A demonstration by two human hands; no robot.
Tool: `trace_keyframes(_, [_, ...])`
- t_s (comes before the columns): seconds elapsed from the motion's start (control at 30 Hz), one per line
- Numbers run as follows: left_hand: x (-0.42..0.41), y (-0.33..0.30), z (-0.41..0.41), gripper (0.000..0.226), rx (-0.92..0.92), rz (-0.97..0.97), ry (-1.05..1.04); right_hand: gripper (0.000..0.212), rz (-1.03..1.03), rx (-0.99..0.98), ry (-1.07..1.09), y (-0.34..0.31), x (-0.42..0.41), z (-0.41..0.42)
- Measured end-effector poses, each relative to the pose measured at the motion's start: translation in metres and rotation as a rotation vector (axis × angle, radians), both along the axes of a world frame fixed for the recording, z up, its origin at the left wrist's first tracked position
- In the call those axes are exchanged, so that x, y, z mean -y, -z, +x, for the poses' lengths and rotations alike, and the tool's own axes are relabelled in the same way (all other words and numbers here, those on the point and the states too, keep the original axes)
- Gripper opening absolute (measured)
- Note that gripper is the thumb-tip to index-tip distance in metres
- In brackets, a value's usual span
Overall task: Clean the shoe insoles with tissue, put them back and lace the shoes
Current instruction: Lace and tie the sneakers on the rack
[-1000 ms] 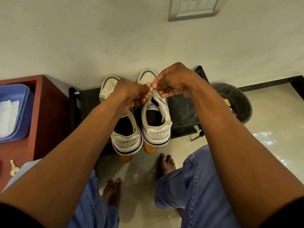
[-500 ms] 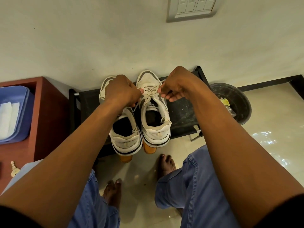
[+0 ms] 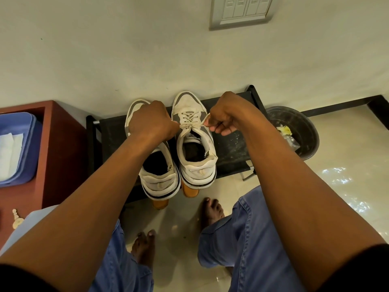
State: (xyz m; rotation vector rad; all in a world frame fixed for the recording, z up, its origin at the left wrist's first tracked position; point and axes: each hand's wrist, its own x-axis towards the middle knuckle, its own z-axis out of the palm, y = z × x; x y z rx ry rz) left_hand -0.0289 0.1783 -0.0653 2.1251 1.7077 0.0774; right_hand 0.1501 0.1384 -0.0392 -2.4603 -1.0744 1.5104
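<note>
While the right-hand shoe [image 3: 194, 142] lies toe at twelve o'clock on the black rack [image 3: 229, 148], each hand pinches a lace end: left hand [image 3: 150, 122] at nine o'clock, right hand [image 3: 224, 114] at three, both grips closed, equally near the eyelets between them.

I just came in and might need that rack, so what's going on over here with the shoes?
A person is lacing the right-hand shoe of a white and grey pair that sits on a low black rack against the wall. The left hand and the right hand each pinch one end of the lace and pull it sideways across the top eyelets. No bow is tied yet. The other shoe stands beside it, its laces hidden under the left hand.
</note>
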Motion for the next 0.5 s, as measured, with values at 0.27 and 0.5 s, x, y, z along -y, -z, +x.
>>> trace_keyframes(0.27, [0.005,-0.001,0.0,0.033,-0.068,0.057,0.019,0.023,0.027,0.101,-0.009,0.011,-0.002,0.0])
trace_keyframes(0.5, [0.007,-0.002,-0.001,0.03,-0.072,0.092,0.02,0.02,0.036,0.11,-0.018,0.009,-0.002,0.001])
